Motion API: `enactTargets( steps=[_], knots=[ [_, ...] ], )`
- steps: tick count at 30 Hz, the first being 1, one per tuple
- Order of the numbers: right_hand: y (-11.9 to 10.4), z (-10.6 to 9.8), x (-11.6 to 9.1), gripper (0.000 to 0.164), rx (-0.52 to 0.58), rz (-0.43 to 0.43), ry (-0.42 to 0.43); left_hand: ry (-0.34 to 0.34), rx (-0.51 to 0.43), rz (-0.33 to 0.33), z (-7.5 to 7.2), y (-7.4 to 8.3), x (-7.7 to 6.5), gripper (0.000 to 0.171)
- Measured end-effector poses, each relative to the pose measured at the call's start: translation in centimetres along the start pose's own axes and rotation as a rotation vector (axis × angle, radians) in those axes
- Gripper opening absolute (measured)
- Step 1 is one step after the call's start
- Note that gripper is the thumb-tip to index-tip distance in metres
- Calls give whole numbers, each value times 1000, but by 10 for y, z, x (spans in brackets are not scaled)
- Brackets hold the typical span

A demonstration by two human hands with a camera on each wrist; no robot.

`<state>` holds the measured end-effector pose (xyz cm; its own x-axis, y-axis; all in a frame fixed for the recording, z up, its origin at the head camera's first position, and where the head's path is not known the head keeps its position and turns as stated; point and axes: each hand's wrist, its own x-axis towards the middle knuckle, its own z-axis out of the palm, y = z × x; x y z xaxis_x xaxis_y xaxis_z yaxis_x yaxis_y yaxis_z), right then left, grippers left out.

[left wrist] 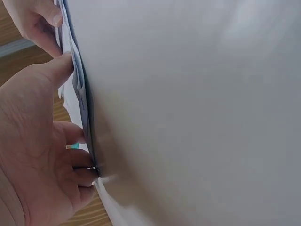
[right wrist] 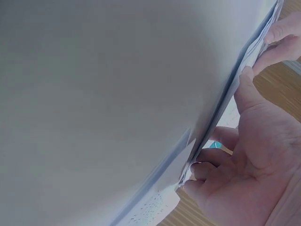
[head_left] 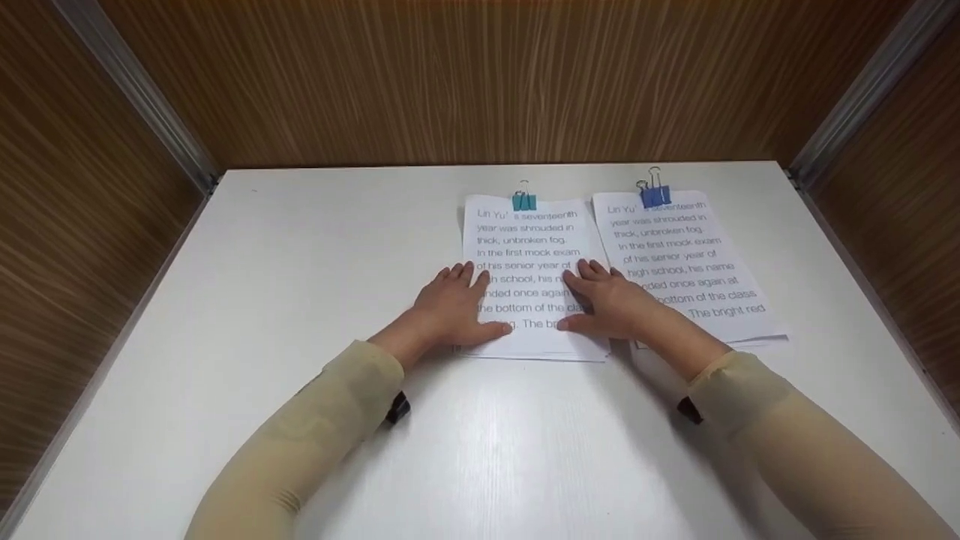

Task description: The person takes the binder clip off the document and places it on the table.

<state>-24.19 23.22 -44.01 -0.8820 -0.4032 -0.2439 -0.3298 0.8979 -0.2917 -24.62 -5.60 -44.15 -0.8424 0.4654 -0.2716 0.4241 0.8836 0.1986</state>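
A stack of printed sheets lies on the table, with a teal binder clip at its top edge. My left hand rests along the stack's left side, fingers on the edge and thumb on the page. On the right side my right hand lies likewise, its thumb pointing at the other thumb. In the left wrist view the thumb touches the layered edge of the paper. The right wrist view shows fingertips right at the uneven paper edges.
To the right lies a second printed stack with a blue binder clip, partly behind my right hand. The white table is enclosed by wood-grain panels at the back and sides.
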Motion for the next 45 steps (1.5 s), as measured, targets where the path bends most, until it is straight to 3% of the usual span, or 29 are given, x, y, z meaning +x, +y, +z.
enactTargets(
  steps=[29, 45],
  knots=[
    [-20, 22, -46, 95, -24, -39, 33, 30, 14, 6, 22, 21, -50, 106],
    [-31, 28, -66, 93, 12, -89, 74, 36, 10, 14, 27, 28, -75, 107]
  ],
)
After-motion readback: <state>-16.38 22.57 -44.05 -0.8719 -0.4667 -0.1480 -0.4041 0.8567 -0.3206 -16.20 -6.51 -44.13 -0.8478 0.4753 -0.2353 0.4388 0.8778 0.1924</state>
